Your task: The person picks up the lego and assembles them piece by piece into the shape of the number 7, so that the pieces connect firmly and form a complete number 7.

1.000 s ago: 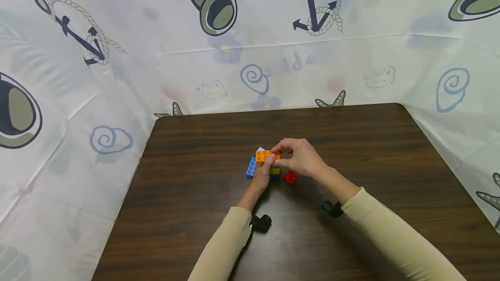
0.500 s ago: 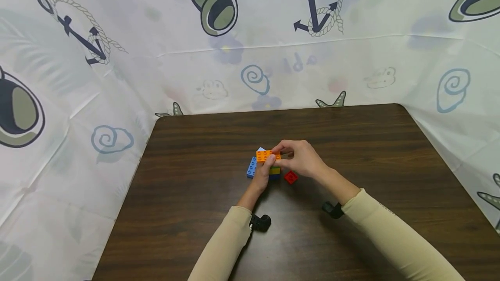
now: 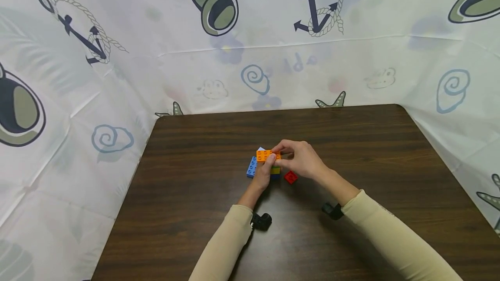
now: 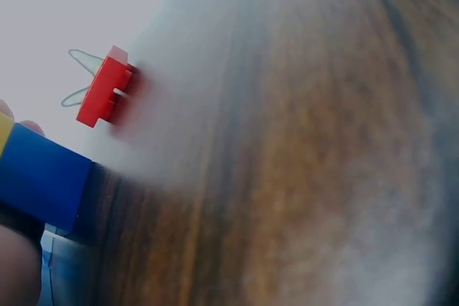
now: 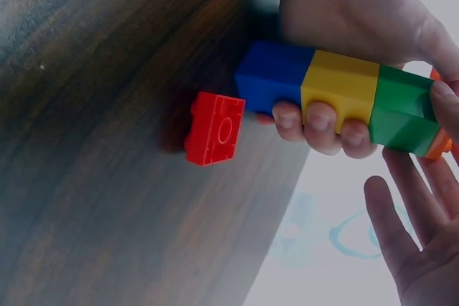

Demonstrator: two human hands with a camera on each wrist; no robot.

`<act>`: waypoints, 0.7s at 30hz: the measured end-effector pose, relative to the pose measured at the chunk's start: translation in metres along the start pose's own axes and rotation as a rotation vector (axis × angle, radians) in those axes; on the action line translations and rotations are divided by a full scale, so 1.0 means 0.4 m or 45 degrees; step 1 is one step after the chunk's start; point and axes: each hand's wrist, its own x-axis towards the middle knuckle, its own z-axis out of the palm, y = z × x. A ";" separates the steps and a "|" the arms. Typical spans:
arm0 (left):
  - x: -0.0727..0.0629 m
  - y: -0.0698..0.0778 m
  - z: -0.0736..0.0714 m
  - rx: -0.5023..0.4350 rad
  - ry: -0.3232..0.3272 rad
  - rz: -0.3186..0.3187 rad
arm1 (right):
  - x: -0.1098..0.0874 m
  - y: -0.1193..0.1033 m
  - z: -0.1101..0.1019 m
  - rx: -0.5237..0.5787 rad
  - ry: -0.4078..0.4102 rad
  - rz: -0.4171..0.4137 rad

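A stack of toy building bricks stands upright on the table: a dark blue brick [image 5: 272,77] at the bottom, a yellow brick [image 5: 340,87] above it, then a green brick [image 5: 405,109]. An orange brick [image 3: 261,155] with studs upward sits across the top. My left hand [image 3: 262,176] grips the stack, its fingers curled round the yellow and blue bricks. With thumb and fingertips my right hand [image 3: 306,158] pinches the orange brick's right end; its other fingers [image 5: 391,227] are spread. A red brick [image 5: 215,128] lies upside down beside the stack, its hollow underside up.
A light blue studded brick [image 3: 251,167] lies left of the stack, and a pale lavender piece [image 3: 261,148] shows behind it. The dark wood table [image 3: 187,211] ends at a patterned white curtain [image 3: 156,73]. Black wrist cameras [image 3: 261,222] sit at both cuffs.
Almost nothing differs: both hands keep their hold on the stack and orange brick, and the red brick stays put. The head view shifts very slightly.
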 end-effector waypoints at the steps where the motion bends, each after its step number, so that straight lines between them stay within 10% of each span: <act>1: 0.000 -0.001 0.000 0.003 0.000 0.001 | -0.001 0.001 0.002 0.001 0.004 0.001; 7: -0.001 -0.003 0.002 0.007 0.036 0.005 | -0.006 0.008 0.005 0.036 0.005 -0.057; 15: -0.003 -0.008 0.005 -0.050 0.025 -0.032 | -0.020 0.085 0.000 0.439 0.050 -0.029; 21: 0.000 -0.025 -0.002 -0.037 -0.037 0.072 | -0.052 0.143 0.023 0.043 -0.127 0.017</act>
